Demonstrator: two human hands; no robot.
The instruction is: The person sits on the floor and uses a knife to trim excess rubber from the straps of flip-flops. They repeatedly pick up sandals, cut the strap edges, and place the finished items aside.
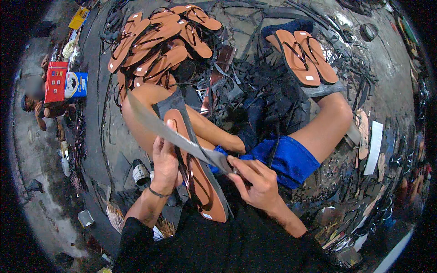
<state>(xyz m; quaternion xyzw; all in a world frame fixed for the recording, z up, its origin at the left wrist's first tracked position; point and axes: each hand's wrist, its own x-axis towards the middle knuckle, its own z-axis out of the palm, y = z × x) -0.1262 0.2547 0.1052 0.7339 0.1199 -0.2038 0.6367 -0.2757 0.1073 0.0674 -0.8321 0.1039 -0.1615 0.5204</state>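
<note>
My left hand (165, 164) is closed around a tan flip-flop (213, 196) with a dark thong strap, its thumb on the footbed. The flip-flop lies lengthwise over my lap, and dark grey rubber (169, 103) sticks out beyond the tan layer. A large knife (181, 141) with a broad curved blade crosses above it, the blade pointing to the upper left. My right hand (256, 183) grips the knife's handle end, fingers wrapped round it. Whether the edge touches the rubber I cannot tell.
A pile of tan flip-flops (159, 43) lies at the far left. Another pair (300, 59) rests beyond my right knee. Black rubber scraps (273, 86) cover the floor between my legs. A red box (55, 82) and a person (36, 102) are at the left edge.
</note>
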